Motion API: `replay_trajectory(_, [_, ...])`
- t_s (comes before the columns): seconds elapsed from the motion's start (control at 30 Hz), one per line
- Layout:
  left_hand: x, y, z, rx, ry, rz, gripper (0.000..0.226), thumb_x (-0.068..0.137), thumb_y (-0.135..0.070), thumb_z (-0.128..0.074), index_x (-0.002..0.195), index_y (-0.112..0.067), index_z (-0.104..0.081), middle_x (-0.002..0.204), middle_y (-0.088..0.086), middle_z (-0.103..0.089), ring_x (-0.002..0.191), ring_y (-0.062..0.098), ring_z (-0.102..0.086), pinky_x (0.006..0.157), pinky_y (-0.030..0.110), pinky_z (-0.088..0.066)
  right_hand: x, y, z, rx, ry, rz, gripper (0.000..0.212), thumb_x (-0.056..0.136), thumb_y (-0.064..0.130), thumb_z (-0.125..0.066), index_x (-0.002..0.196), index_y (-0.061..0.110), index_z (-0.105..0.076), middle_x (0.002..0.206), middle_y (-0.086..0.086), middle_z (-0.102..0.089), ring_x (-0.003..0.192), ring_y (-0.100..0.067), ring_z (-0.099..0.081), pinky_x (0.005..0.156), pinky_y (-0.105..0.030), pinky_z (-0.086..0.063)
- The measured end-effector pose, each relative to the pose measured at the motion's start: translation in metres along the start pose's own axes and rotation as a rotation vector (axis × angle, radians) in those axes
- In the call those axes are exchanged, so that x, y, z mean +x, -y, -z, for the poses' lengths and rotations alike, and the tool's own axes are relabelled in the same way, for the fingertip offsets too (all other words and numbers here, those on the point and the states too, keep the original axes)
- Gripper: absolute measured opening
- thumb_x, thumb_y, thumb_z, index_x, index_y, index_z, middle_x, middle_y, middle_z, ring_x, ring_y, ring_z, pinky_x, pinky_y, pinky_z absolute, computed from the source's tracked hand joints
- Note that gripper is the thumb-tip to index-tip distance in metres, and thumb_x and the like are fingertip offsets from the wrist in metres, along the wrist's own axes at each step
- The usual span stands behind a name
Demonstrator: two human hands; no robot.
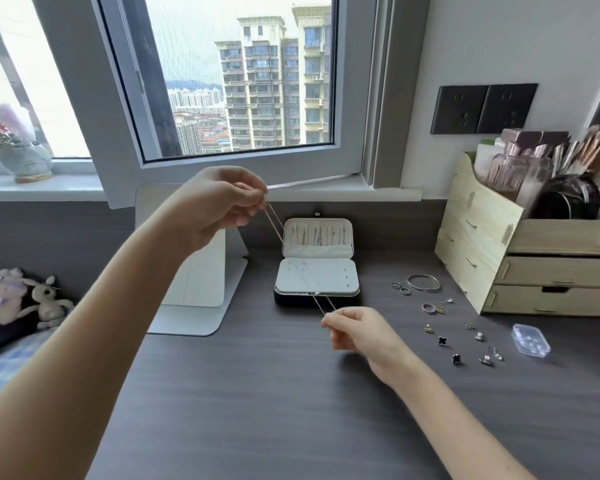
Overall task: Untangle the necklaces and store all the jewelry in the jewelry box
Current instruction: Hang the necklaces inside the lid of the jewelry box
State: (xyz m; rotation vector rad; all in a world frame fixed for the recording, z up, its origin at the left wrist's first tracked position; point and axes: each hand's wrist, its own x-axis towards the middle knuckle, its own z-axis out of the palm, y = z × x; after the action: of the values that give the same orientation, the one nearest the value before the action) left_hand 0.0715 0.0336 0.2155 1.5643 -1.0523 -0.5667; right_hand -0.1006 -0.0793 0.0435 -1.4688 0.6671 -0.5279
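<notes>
- Head view: dark grey wood-grain desk (257, 393) carries everything, with a pale wooden drawer organiser (499, 254) at its far right.
- Small dark jewelry box with white lining (333, 271) stands open mid-desk. Several chains already hang in its upright lid.
- Left hand (219, 206) is raised above and to the left of the lid, its fingers (253, 199) curled and pinching the top of a thin silver necklace chain (274, 221).
- Right hand (357, 332) sits low, just in front of the box's near edge, fingers (329, 322) pinching the chain's lower end.
- Necklace is stretched taut as a doubled strand. Its long axis runs diagonally from the far-left hand down across the open box to the near-right hand. It appears free of knots, though it is too fine to be sure.
- Judging by this, the left hand's end lies nearer the lid, so hanging it there likely starts from that side.
- Silver bangle (423, 282), rings and scattered small earrings (458, 330) wait on the desk to the right of the box, not yet stored.
</notes>
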Motion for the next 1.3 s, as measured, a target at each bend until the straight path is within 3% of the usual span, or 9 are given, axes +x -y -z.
replay_trajectory(0.13, [-0.003,0.026,0.01,-0.028,-0.098,0.079,0.016,0.087,0.004,-0.053,0.079,-0.008,-0.06,0.057,-0.003,-0.06,0.06,0.013,-0.051,0.06,0.023,-0.04,-0.004,-0.007,0.019,0.237,0.022,-0.06,0.014,0.087,0.01,-0.06,0.075,0.005,-0.065,0.061,-0.003,-0.056,0.054,-0.013,-0.053,0.065,-0.026,-0.049])
replay_trajectory(0.33, [-0.004,0.083,-0.002,-0.147,-0.269,0.25,0.021,0.089,0.005,-0.053,0.074,-0.01,-0.057,0.044,-0.006,-0.059,0.048,0.007,-0.05,0.048,0.017,-0.039,-0.012,0.016,0.047,0.766,0.017,-0.017,0.014,0.069,0.019,-0.066,0.063,0.007,-0.069,0.073,-0.011,-0.067,0.07,-0.022,-0.067,0.078,-0.037,-0.058])
replay_trajectory(0.47, [-0.003,0.116,-0.035,-0.302,-0.302,0.358,0.022,0.091,0.005,-0.049,0.076,-0.01,-0.055,0.065,0.005,-0.058,0.056,0.01,-0.049,0.047,0.016,-0.038,-0.003,0.049,0.05,0.935,-0.064,0.057,0.025,0.079,0.02,-0.061,0.058,0.008,-0.064,0.067,-0.008,-0.064,0.067,-0.02,-0.067,0.078,-0.04,-0.057])
replay_trajectory(0.57, [0.005,0.133,-0.055,-0.444,-0.299,0.456,0.021,0.091,0.006,-0.048,0.077,-0.008,-0.055,0.067,0.007,-0.056,0.057,0.012,-0.051,0.048,0.018,-0.041,0.013,0.08,0.051,0.744,-0.102,0.158,0.027,0.091,0.019,-0.054,0.067,0.01,-0.058,0.055,0.0,-0.055,0.055,-0.013,-0.058,0.072,-0.033,-0.059])
replay_trajectory(0.77, [0.03,0.139,-0.077,-0.599,-0.25,0.533,0.015,0.086,0.011,-0.05,0.081,-0.002,-0.056,0.064,0.01,-0.061,0.045,0.01,-0.06,0.045,0.016,-0.048,0.051,0.156,0.038,-0.055,-0.066,0.316,0.014,0.092,0.018,-0.058,0.084,0.006,-0.061,0.06,0.001,-0.05,0.056,-0.01,-0.052,0.068,-0.031,-0.054])
replay_trajectory(0.93, [0.063,0.137,-0.083,-0.535,-0.135,0.516,0.012,0.082,0.012,-0.054,0.085,0.001,-0.058,0.084,0.018,-0.064,0.072,0.026,-0.066,0.057,0.025,-0.057,0.077,0.205,0.022,-0.348,0.009,0.354,0.015,0.09,0.017,-0.061,0.091,0.004,-0.065,0.066,-0.002,-0.053,0.06,-0.012,-0.053,0.072,-0.031,-0.058])
replay_trajectory(1.1, [0.1,0.142,-0.083,-0.153,-0.103,0.31,0.015,0.085,0.004,-0.051,0.094,-0.002,-0.062,0.093,0.015,-0.064,0.082,0.023,-0.064,0.067,0.026,-0.054,0.107,0.232,0.025,-0.488,-0.013,0.395,0.019,0.088,0.018,-0.064,0.093,0.0,-0.067,0.063,-0.002,-0.054,0.056,-0.011,-0.053,0.065,-0.028,-0.058])
replay_trajectory(1.2, [0.125,0.149,-0.09,0.337,-0.204,0.052,0.025,0.085,0.001,-0.044,0.093,-0.011,-0.065,0.095,0.001,-0.064,0.09,0.016,-0.059,0.075,0.024,-0.045,0.126,0.238,0.034,-0.553,-0.045,0.403,0.019,0.086,0.018,-0.066,0.09,0.0,-0.068,0.06,-0.002,-0.053,0.053,-0.011,-0.052,0.06,-0.025,-0.056])
replay_trajectory(1.3, [0.152,0.164,-0.102,0.784,-0.252,-0.175,0.035,0.079,0.002,-0.046,0.104,-0.014,-0.064,0.107,-0.002,-0.062,0.101,0.02,-0.053,0.082,0.03,-0.035,0.143,0.239,0.044,-0.595,-0.072,0.394,0.019,0.086,0.019,-0.067,0.087,0.001,-0.07,0.058,-0.001,-0.053,0.054,-0.012,-0.052,0.057,-0.025,-0.054])
